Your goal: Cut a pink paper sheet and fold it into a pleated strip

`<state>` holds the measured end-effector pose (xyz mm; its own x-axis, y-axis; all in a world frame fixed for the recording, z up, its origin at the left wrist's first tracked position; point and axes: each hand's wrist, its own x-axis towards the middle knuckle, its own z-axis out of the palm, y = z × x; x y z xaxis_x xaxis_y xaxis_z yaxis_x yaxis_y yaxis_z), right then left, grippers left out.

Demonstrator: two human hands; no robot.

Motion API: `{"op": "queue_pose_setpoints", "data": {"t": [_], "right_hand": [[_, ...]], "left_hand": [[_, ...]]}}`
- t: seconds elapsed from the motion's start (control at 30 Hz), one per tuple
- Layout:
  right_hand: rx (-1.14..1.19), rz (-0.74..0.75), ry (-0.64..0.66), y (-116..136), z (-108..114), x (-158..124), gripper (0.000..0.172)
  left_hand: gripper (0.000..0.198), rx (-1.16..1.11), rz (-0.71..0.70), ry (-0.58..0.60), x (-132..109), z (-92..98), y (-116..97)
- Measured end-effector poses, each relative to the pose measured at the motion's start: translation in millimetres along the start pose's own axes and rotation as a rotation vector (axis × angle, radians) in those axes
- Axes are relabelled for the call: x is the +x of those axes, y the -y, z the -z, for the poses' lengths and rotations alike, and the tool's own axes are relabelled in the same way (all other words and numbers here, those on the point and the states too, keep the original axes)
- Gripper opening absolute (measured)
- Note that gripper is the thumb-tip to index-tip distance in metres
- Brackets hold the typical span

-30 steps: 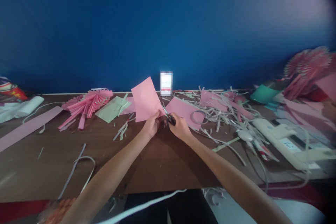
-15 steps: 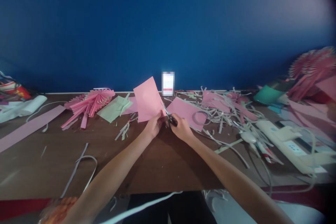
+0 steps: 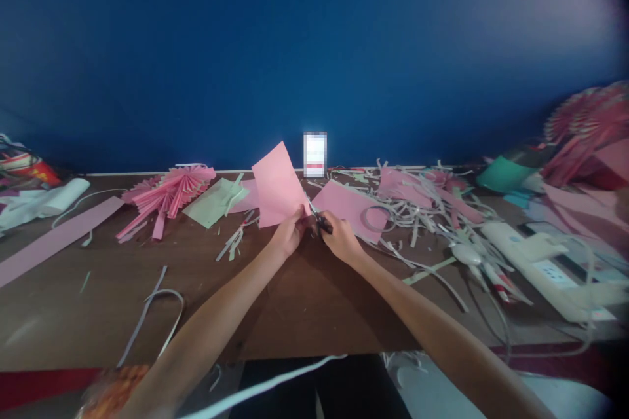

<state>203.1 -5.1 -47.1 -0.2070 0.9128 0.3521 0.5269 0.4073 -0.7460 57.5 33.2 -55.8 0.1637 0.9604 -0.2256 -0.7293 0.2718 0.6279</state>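
My left hand (image 3: 287, 236) is closed on the lower edge of a pink paper sheet (image 3: 276, 183), which stands tilted up above the brown table (image 3: 295, 301). Right beside it, my right hand (image 3: 339, 239) grips small black-handled scissors (image 3: 319, 221). The blades point up along the sheet's right edge. Both hands almost touch at the table's middle.
A pink folded paper fan (image 3: 167, 193) and a pale green sheet (image 3: 216, 201) lie at the left. Another pink sheet (image 3: 348, 206) lies behind my right hand. Several cut paper strips (image 3: 417, 209) pile at the right, near a white power strip (image 3: 545, 268). A long pink strip (image 3: 54, 239) lies far left.
Hands, sheet and scissors stay nearly in place; the scissors have edged slightly along the sheet's right edge. The view has shifted a little.
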Motion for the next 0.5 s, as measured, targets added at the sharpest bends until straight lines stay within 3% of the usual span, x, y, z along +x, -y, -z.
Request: {"op": "queue_pose_setpoints", "data": {"t": [0.3, 0.5], "right_hand": [[0.015, -0.015, -0.009, 2.7, -0.8, 0.1, 0.02], [0.012, -0.013, -0.062, 6.3, -1.8, -0.1, 0.019]], "left_hand": [[0.006, 0.001, -0.037, 0.063, 2.4, 1.1, 2.3], [0.01, 0.046, 0.008, 0.032, -1.2, -2.4, 4.0]]}}
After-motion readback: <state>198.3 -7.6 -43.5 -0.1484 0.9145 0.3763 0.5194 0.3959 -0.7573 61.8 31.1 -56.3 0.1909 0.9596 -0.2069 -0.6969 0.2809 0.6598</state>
